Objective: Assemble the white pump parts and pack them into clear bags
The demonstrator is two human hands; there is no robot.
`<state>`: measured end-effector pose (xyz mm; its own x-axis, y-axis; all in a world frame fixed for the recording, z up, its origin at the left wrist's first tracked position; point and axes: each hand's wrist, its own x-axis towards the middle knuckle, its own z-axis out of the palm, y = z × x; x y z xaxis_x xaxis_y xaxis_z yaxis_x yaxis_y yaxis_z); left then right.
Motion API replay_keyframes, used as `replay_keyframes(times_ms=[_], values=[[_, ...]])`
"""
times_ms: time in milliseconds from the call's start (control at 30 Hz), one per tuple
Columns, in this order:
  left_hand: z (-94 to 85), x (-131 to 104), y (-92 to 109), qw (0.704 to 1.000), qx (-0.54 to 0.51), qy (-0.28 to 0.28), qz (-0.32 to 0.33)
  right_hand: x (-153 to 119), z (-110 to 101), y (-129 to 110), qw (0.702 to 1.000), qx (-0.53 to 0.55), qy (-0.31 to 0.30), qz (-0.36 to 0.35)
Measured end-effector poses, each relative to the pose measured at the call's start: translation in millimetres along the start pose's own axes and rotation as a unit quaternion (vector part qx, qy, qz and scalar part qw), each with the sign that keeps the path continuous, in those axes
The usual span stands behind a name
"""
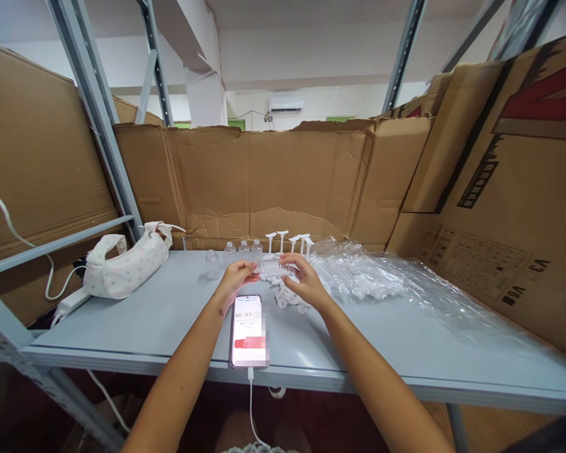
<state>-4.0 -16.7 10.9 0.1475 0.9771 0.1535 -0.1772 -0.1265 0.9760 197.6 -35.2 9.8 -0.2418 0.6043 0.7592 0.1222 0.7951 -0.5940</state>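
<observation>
Both hands meet over the middle of the grey table. My left hand and my right hand grip the two ends of a small clear plastic piece held just above the tabletop. Under my right hand lies a small heap of white plastic parts. Behind the hands stand several small clear bottles and several upright white pump tops. A phone with a timer on its screen lies flat beneath my left wrist, a cable running off the table's front edge.
A crumpled clear plastic bag full of white parts spreads over the table's right half. A white dotted pouch sits at the left by a power strip. Cardboard walls and metal shelf posts enclose the table.
</observation>
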Motion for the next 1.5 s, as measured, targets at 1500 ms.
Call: replay_keyframes(times_ms=[1500], values=[[4.7,-5,1,1.0,0.023,0.0,-0.006,1,-1,-6,0.998,-0.058,0.005,-0.004]])
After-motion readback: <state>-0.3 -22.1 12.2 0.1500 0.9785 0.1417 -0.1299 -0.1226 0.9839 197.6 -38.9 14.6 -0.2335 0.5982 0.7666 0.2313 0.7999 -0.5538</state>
